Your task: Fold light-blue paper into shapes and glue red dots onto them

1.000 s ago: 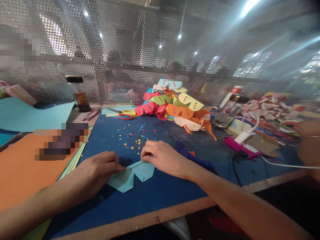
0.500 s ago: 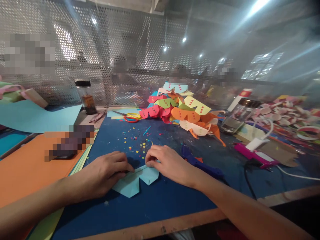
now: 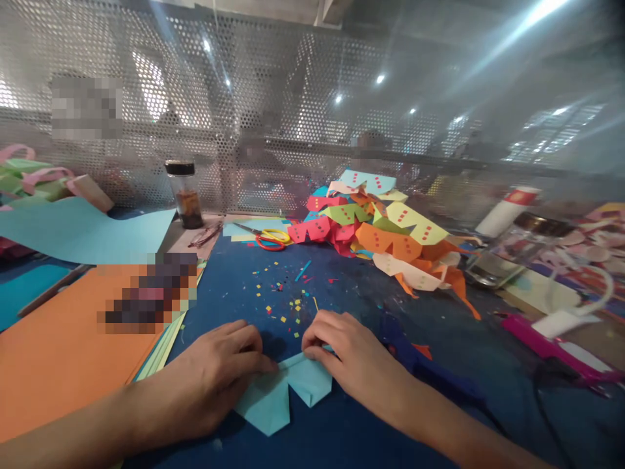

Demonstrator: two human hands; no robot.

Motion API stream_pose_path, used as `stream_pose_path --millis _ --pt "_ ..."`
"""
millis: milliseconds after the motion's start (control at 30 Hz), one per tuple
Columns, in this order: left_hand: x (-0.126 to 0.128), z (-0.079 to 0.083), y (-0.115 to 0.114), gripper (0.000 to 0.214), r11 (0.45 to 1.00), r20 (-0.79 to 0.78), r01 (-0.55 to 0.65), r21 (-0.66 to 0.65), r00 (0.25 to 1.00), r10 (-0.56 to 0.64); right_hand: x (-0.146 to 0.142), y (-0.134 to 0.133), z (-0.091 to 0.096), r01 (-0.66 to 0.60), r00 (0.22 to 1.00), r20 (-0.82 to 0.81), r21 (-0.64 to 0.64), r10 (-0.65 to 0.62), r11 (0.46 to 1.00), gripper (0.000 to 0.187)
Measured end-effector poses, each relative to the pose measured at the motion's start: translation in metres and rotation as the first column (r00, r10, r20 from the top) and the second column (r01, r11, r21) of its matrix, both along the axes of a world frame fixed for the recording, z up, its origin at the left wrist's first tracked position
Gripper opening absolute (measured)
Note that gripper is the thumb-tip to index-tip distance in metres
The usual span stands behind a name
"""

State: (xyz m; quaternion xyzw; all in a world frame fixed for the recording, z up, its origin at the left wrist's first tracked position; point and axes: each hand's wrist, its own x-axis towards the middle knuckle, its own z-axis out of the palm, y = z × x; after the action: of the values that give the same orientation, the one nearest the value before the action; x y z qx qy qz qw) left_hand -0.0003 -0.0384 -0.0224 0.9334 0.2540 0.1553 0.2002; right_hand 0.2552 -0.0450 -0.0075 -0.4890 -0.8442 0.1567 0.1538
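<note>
Counter (image 3: 234,280) has a dark blue top, pretty scuffed. Near the front edge lies a folded light-blue paper (image 3: 288,394), with tiny confetti bits (image 3: 283,306) scattered just behind it. Further back there's a heap of folded coloured paper pieces (image 3: 385,228), and scissors (image 3: 266,238) with yellow and red handles just left of that. A dark-lidded jar (image 3: 184,194) stands at the back left. Big orange sheet (image 3: 53,352) on the left, a light-blue sheet (image 3: 83,231) behind it.

Dim scene; overhead lamps flare top right; edges blurred and warped.
</note>
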Motion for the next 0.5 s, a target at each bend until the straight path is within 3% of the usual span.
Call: stream_pose_path --millis 167,267,400,500 --pt "0.003 0.005 0.000 0.050 1.000 -0.003 -0.012 0.011 1.000 0.012 0.002 0.000 -0.008 -0.011 1.000 -0.009 0.075 0.012 0.997 0.014" --pt "0.004 0.004 0.004 0.040 0.998 0.019 -0.003 0.061 1.000 0.002 0.006 0.000 -0.014 -0.041 0.999 -0.018 0.158 0.045 0.987 0.014" --pt "0.005 -0.017 0.011 0.028 0.979 0.130 -0.011 0.204 0.991 -0.016 0.011 0.000 -0.019 -0.071 0.997 -0.001 0.222 0.073 0.973 0.015" --pt "0.008 -0.038 0.015 0.033 0.959 0.227 -0.086 0.271 0.974 0.023 0.012 0.002 -0.022 -0.079 0.996 -0.003 0.299 0.084 0.951 0.030"
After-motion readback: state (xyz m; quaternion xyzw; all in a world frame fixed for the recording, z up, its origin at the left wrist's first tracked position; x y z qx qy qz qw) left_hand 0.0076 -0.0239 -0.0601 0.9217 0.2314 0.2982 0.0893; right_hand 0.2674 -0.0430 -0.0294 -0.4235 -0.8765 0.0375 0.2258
